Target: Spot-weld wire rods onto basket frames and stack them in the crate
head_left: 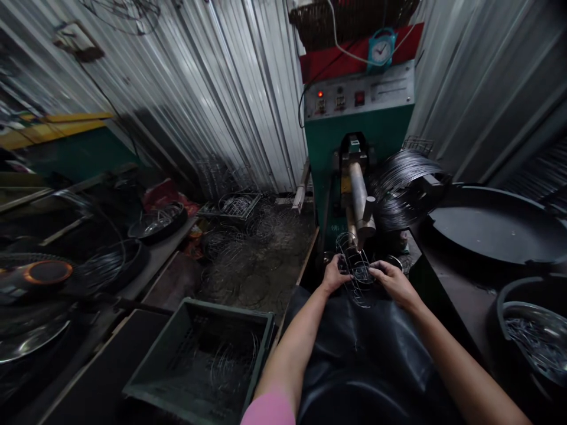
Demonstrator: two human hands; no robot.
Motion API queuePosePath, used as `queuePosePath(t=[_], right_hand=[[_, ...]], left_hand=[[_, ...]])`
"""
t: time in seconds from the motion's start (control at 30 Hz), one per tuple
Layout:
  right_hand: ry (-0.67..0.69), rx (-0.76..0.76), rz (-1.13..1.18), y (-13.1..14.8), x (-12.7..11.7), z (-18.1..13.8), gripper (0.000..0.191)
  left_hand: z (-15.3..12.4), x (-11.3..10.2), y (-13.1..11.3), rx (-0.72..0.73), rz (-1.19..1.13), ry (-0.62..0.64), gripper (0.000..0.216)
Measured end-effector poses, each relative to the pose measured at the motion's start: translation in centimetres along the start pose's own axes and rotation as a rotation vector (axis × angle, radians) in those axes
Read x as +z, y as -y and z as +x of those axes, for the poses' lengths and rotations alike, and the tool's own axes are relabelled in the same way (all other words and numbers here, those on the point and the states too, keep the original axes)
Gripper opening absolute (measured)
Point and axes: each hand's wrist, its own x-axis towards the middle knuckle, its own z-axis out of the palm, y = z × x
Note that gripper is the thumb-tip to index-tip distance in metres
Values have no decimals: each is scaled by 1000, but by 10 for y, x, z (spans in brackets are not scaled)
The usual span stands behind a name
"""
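Observation:
Both hands hold a small wire frame (pixel 361 273) of curved thin metal rods under the head of a spot welder (pixel 359 189). My left hand (pixel 335 274) pinches its left side between thumb and fingers. On the opposite side, my right hand (pixel 390 277) has its fingertips closed at the frame's edge. The upper part of the frame reaches up around the welder's electrode tip (pixel 358 242); whether it touches is too dark to tell. Below the hands, a black apron (pixel 363 348) covers the lap.
At lower left stands a green plastic crate (pixel 155 360) with wire pieces inside. Wire coils (pixel 407 171) hang right of the welder, near a large black tray (pixel 487 227) and a tub of short metal pieces (pixel 538 336). Wire parts (pixel 261 236) litter the floor by the corrugated wall.

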Motion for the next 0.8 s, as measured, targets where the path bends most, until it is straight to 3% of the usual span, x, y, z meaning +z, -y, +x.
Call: queuePosePath(t=[0.27, 0.8], right_hand=[[-6, -13, -15, -2, 2, -8, 30], [-47, 3, 3, 3, 6, 0, 29]], left_hand=[[-9, 3, 10, -17, 15, -33, 65], [-9, 0, 9, -17, -13, 47, 65]])
